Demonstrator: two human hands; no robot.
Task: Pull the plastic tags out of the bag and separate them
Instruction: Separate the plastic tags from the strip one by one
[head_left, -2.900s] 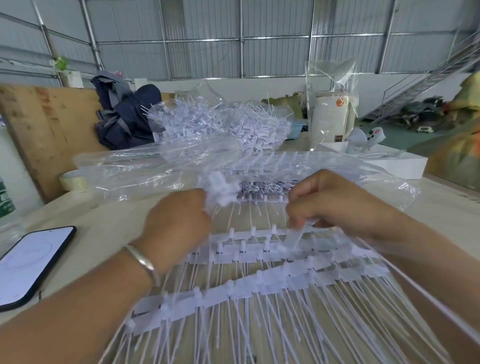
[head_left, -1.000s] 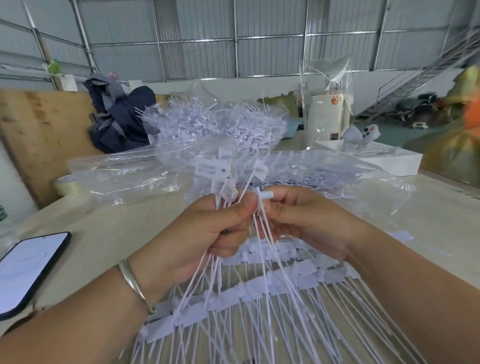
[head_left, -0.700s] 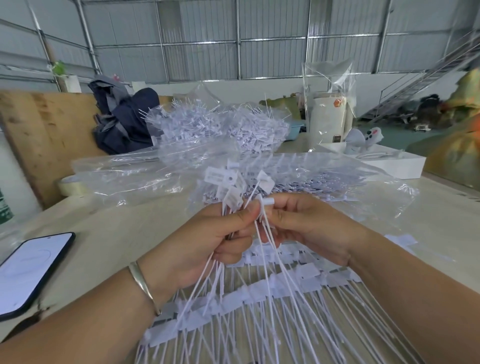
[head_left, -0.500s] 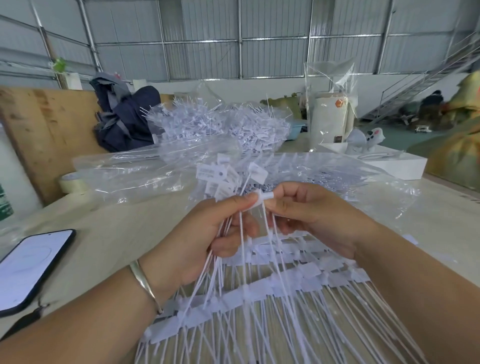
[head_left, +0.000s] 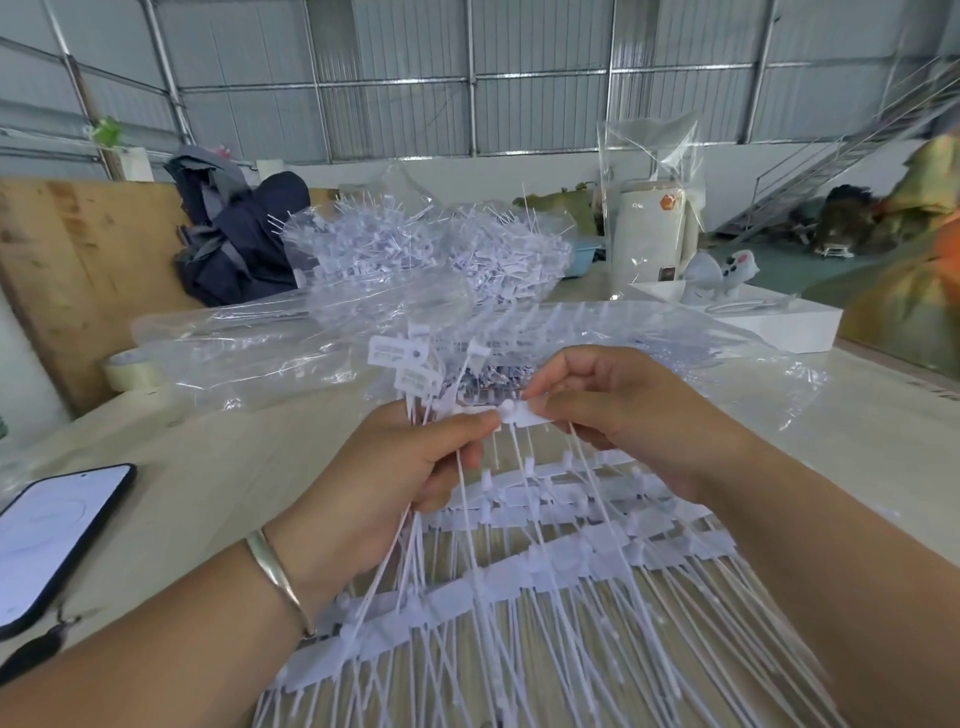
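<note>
Where the pale table ran toward the far wall, a clear plastic bag lay across its middle, with a heap of loose white tags behind it. Nearer, rows of joined plastic tags fanned over the near table edge. At the near left lay a smartphone. The left hand, a bangle on its wrist, clenched a bundle of separated tags, heads upward. The right hand pinched the head of a single tag just beside the left thumb.
</note>
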